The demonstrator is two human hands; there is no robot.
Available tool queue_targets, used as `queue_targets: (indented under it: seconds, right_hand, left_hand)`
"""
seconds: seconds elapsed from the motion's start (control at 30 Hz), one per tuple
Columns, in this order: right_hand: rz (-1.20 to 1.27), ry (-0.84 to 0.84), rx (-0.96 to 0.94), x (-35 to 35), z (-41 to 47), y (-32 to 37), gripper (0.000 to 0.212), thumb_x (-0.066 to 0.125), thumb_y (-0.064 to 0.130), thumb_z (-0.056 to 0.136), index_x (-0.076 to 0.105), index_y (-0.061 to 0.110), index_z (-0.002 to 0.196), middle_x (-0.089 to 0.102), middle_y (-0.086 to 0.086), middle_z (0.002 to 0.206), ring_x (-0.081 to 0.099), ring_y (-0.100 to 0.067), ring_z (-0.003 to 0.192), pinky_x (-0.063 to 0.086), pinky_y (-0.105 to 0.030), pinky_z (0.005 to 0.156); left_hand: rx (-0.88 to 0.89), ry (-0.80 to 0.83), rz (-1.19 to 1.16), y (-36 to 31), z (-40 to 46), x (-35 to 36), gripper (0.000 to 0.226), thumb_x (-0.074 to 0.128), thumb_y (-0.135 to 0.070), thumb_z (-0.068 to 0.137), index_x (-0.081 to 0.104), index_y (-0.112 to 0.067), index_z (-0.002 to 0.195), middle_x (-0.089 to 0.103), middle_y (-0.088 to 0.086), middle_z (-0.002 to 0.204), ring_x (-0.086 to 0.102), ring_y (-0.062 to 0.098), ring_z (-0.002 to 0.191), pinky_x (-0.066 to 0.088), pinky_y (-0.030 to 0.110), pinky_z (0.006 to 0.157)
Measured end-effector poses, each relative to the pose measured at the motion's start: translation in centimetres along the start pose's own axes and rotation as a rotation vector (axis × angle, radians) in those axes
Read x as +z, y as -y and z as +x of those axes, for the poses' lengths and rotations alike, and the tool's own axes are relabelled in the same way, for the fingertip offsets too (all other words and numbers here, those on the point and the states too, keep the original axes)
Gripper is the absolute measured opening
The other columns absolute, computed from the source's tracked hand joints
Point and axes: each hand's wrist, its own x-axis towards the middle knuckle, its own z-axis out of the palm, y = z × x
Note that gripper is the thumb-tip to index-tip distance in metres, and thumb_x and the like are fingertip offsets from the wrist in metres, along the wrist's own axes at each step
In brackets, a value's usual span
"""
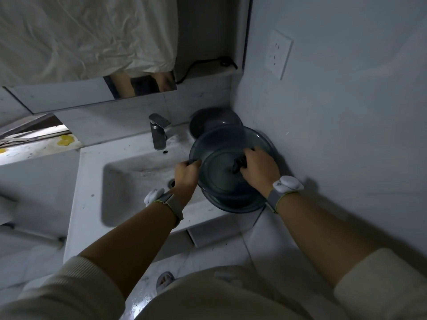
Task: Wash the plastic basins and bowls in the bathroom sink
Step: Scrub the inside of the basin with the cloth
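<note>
A dark translucent plastic basin (219, 144) is tilted over the right end of the white sink (129, 181), resting on the counter edge. My left hand (184, 179) grips the basin's left rim. My right hand (258, 169) is inside the basin, closed on a small dark scrubbing object (238, 166) pressed against the basin's bottom. A second dark bowl (212, 121) stands behind it in the corner by the wall.
A chrome faucet (158, 132) stands at the back of the sink, with no water seen running. The drain (172, 183) lies beside my left wrist. A wall with a socket (278, 54) is close on the right. A mirror (141, 85) hangs above.
</note>
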Motion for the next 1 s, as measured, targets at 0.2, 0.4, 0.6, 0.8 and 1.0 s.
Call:
queue_targets:
  seconds: [0.2, 0.4, 0.6, 0.8, 1.0]
  right_hand:
    - [0.001, 0.017, 0.034, 0.8, -1.4, -1.5, 0.030, 0.069, 0.020, 0.085, 0.059, 0.009, 0.111, 0.056, -0.017, 0.115, 0.062, -0.039, 0.096, 0.041, -0.033, 0.065]
    - [0.020, 0.042, 0.040, 1.6, -2.6, -2.7, 0.029, 0.069, 0.019, 0.085, 0.060, 0.007, 0.110, 0.055, -0.016, 0.114, 0.062, -0.036, 0.095, 0.041, -0.032, 0.064]
    - [0.031, 0.099, 0.039, 2.6, -3.5, -3.6, 0.029, 0.067, 0.018, 0.087, 0.060, 0.006, 0.112, 0.055, -0.017, 0.114, 0.062, -0.037, 0.094, 0.046, -0.035, 0.064]
    - [0.040, 0.145, 0.035, 3.6, -4.0, -4.1, 0.029, 0.068, 0.018, 0.087, 0.060, 0.006, 0.112, 0.054, -0.016, 0.112, 0.062, -0.034, 0.092, 0.048, -0.035, 0.062]
    - [0.095, 0.165, 0.023, 4.2, -4.0, -4.9, 0.036, 0.068, 0.015, 0.086, 0.060, 0.006, 0.119, 0.053, -0.017, 0.115, 0.061, -0.037, 0.096, 0.049, -0.035, 0.068]
  left_hand:
    - [-0.008, 0.027, -0.025, 1.2, 0.8, 0.7, 0.019, 0.065, -0.021, 0.102, 0.071, -0.024, 0.085, 0.076, -0.001, 0.090, 0.070, 0.022, 0.087, 0.056, 0.035, 0.077]
    - [-0.012, 0.041, 0.008, 1.8, 0.8, 1.5, 0.018, 0.065, -0.023, 0.104, 0.070, -0.027, 0.087, 0.075, -0.007, 0.087, 0.069, 0.012, 0.081, 0.050, 0.023, 0.062]
    - [-0.010, 0.077, 0.060, 2.5, 0.9, 1.9, 0.013, 0.061, -0.022, 0.106, 0.071, -0.022, 0.098, 0.076, 0.000, 0.094, 0.071, 0.021, 0.089, 0.053, 0.030, 0.071]
    - [0.054, 0.065, 0.144, 2.8, 1.3, 2.0, 0.018, 0.061, -0.014, 0.103, 0.064, -0.020, 0.119, 0.073, 0.007, 0.108, 0.069, 0.034, 0.104, 0.060, 0.051, 0.095]
    - [0.116, 0.091, 0.249, 3.5, 1.4, 2.6, 0.047, 0.055, 0.000, 0.102, 0.045, -0.022, 0.142, 0.069, 0.015, 0.123, 0.068, 0.037, 0.111, 0.059, 0.059, 0.099]
